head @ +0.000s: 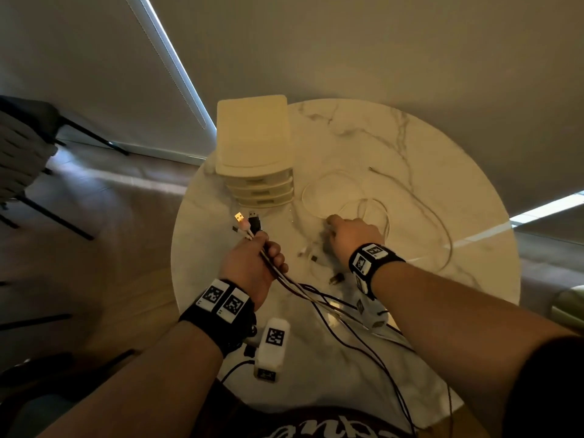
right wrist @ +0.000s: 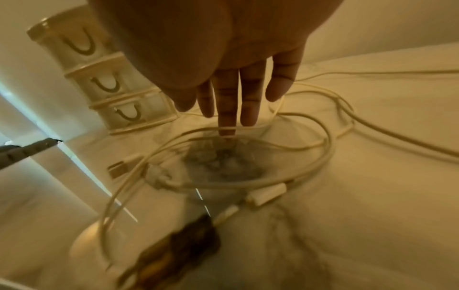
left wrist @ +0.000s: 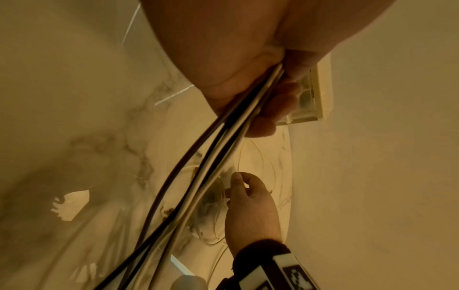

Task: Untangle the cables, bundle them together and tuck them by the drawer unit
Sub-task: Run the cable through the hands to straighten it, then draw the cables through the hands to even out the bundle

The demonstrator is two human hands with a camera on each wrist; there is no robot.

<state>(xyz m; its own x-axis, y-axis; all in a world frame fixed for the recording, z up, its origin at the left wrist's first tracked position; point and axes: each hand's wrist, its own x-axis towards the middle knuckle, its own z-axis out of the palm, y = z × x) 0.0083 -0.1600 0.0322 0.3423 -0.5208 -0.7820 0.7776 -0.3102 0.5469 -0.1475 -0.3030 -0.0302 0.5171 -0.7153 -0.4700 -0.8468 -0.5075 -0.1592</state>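
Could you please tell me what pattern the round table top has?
White marble with grey veins; the table top shows best in the head view.

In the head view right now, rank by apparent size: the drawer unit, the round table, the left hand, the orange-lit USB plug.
1. round table
2. drawer unit
3. left hand, nearer the camera, so its true size against the unit is unsure
4. orange-lit USB plug

No word or number reads clearly: only square coded markers on the wristbands (head: 221, 298) (shirt lettering illegible).
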